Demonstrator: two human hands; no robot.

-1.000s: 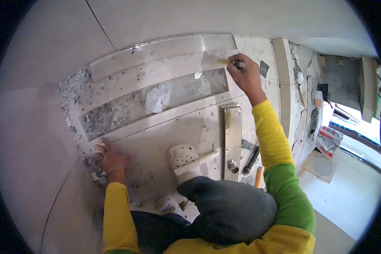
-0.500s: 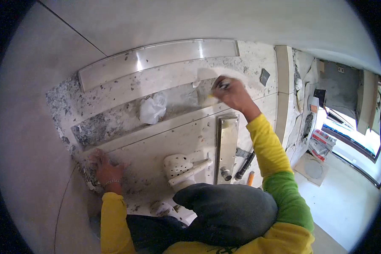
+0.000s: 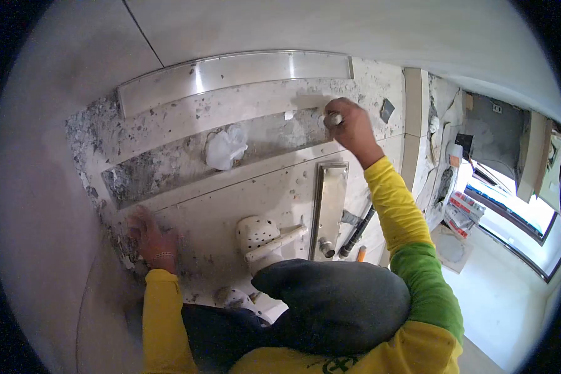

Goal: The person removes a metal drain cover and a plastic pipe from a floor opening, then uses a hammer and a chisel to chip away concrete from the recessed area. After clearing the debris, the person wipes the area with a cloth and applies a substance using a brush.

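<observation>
My right hand [image 3: 353, 129] is closed around a tool with a pale round end [image 3: 334, 118], at the right end of a long recessed channel [image 3: 168, 165] in the dusty floor. The rest of the tool is hidden, so its kind cannot be told. My left hand [image 3: 151, 240] holds nothing and rests on the floor below the channel's left end, fingers apart. A crumpled white plastic bag [image 3: 225, 147] lies in the channel between my hands. A small white chip [image 3: 288, 115] sits at its upper edge.
A long metal tray [image 3: 243, 73] lies beyond the channel. Nearer are a metal drain body [image 3: 331, 206], a dark pipe [image 3: 359, 230] and my white perforated clog [image 3: 257, 232]. A dark tile shard [image 3: 387, 111] lies at right. Red-and-white packages [image 3: 464, 212] are farther right.
My right hand has moved slightly right and turned, so the tool's round end now shows. The left hand stays on the floor. The camera view has shifted a little.
</observation>
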